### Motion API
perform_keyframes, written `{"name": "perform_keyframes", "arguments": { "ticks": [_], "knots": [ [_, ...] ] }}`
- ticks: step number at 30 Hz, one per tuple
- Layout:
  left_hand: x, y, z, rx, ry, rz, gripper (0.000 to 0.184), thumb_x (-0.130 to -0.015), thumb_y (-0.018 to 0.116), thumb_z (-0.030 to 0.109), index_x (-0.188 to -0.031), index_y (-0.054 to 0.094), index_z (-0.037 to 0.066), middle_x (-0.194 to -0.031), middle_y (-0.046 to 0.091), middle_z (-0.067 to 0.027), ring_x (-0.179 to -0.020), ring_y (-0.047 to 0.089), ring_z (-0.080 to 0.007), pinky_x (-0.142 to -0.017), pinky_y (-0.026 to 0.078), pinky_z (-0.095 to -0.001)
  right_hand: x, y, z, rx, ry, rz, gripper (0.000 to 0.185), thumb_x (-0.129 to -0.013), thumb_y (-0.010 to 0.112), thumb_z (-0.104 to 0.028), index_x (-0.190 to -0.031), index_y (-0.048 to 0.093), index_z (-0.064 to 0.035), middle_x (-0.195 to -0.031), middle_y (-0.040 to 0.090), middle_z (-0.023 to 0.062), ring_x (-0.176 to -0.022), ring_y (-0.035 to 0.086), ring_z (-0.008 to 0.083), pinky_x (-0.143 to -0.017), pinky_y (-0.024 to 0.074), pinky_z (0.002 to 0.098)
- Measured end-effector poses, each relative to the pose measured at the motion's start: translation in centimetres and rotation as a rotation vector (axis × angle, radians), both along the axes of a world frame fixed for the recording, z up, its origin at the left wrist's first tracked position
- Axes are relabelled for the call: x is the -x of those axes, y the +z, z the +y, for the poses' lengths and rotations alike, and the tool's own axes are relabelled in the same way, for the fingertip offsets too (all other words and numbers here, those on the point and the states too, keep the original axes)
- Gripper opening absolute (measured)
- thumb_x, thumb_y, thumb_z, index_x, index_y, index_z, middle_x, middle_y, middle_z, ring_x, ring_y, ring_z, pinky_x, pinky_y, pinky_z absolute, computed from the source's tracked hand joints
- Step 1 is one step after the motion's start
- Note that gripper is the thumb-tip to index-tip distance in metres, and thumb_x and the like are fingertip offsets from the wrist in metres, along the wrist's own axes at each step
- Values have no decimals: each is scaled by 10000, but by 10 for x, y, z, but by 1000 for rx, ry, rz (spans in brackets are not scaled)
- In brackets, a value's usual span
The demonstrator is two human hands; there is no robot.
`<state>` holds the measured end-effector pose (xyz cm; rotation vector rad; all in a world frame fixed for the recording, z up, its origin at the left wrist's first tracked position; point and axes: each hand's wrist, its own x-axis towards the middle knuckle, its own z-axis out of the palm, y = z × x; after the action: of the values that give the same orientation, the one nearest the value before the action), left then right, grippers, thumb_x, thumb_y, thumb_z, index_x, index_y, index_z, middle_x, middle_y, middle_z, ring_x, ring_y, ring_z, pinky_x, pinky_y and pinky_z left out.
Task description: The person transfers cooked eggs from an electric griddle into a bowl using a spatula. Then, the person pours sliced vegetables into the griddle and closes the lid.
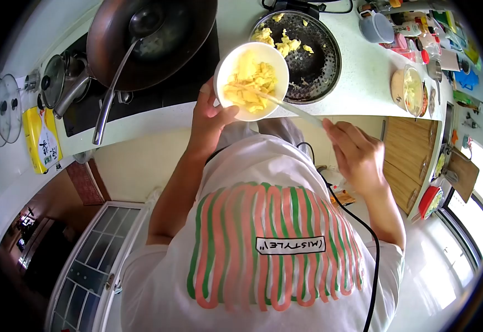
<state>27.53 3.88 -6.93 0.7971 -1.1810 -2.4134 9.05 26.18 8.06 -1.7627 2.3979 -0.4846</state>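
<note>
My left hand [211,119] grips a white bowl [223,61] by its near left side, thumb on the outside near the rim. Yellow scrambled egg [261,80] fills much of the bowl, which is tilted so its inside faces me. In my right hand [355,146] is a pale, slender utensil [299,112]; its far end rests in the egg, and I cannot tell its exact kind. Behind the bowl and partly hidden by it sits a round black electric griddle [316,74] with loose pieces of egg [287,43] on its surface.
A large wok [108,61] with a metal ladle [111,94] stands on the black cooktop [83,119] to the left. Glass lids [9,110] and a yellow packet [42,141] are further left. Bottles, a blue-grey container [377,27] and a food bowl [399,88] line the right counter.
</note>
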Motion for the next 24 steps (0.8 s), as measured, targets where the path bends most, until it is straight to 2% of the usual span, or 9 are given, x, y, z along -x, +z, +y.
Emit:
{"name": "perform_keyframes", "arguments": {
  "ticks": [2, 4, 7, 10, 12, 16, 19, 22, 24],
  "knots": [
    [1, 2, 0, -32, 11, 1, 785, -824, 737, 135, -1498, 340, 72, -1400, 504, -94, -1280, 537, -210, -1021, 509, -386, 4, 7, 2, 110, -32, -9, 362, -779, 686, 51, -1122, 721, -60, -863, 636, 26, -650, 635, 195, -534, 522, 329],
    [1, 5, -6, -86, -1, 25, 794, -813, 739, 90, -1499, 344, 29, -1415, 488, -102, -1322, 501, -204, -1091, 463, -388, 3, 8, 1, -13, 4, -1, 370, -780, 684, 52, -1129, 715, -65, -851, 627, 21, -647, 630, 191, -523, 516, 327],
    [7, -4, -7, 199, -56, 51, 779, -842, 741, 182, -1494, 334, 60, -1404, 504, -108, -1297, 539, -232, -1042, 527, -427, 7, 7, 2, -36, 28, 17, 404, -769, 696, 28, -1161, 707, -68, -858, 628, 34, -647, 625, 192, -502, 502, 322],
    [7, 4, -4, -42, -39, 52, 804, -806, 753, 116, -1495, 353, 5, -1398, 495, -114, -1320, 497, -203, -1117, 439, -409, 6, 10, 1, 17, 61, 58, 398, -759, 703, 11, -1151, 717, -60, -878, 640, 38, -628, 619, 183, -496, 500, 316],
    [10, 5, -4, -36, -40, 46, 797, -804, 756, 128, -1488, 367, 4, -1391, 505, -113, -1313, 500, -199, -1112, 438, -401, 4, 14, -1, -93, 117, 156, 383, -751, 705, 8, -1129, 729, -52, -893, 651, 38, -619, 621, 174, -499, 506, 312],
    [12, 7, -9, -7, -78, 18, 757, -808, 753, 149, -1464, 407, -5, -1368, 532, -110, -1298, 506, -190, -1094, 440, -374, 17, 19, 6, 108, 59, 227, 416, -745, 708, 20, -1156, 721, -43, -923, 668, 52, -673, 657, 175, -526, 532, 322],
    [13, 7, -12, 72, -121, 30, 699, -854, 725, 200, -1441, 391, 17, -1327, 564, -121, -1220, 606, -224, -1013, 551, -416, 22, 14, 11, -23, 1, 197, 419, -758, 705, 27, -1172, 712, -40, -921, 665, 62, -682, 659, 192, -537, 538, 328],
    [14, 13, -10, -40, -107, 38, 726, -809, 753, 158, -1441, 441, -19, -1347, 551, -111, -1294, 510, -184, -1082, 444, -363, 18, 22, 13, 43, -2, 204, 442, -763, 711, 38, -1196, 697, -46, -918, 666, 55, -711, 668, 193, -562, 551, 330],
    [13, 13, -10, -23, -118, 46, 738, -811, 755, 154, -1451, 431, -20, -1350, 547, -118, -1302, 507, -189, -1078, 453, -367, 14, 21, 15, 40, -3, 194, 457, -760, 716, 37, -1207, 695, -54, -921, 665, 52, -717, 668, 189, -564, 549, 328]
  ]
}}
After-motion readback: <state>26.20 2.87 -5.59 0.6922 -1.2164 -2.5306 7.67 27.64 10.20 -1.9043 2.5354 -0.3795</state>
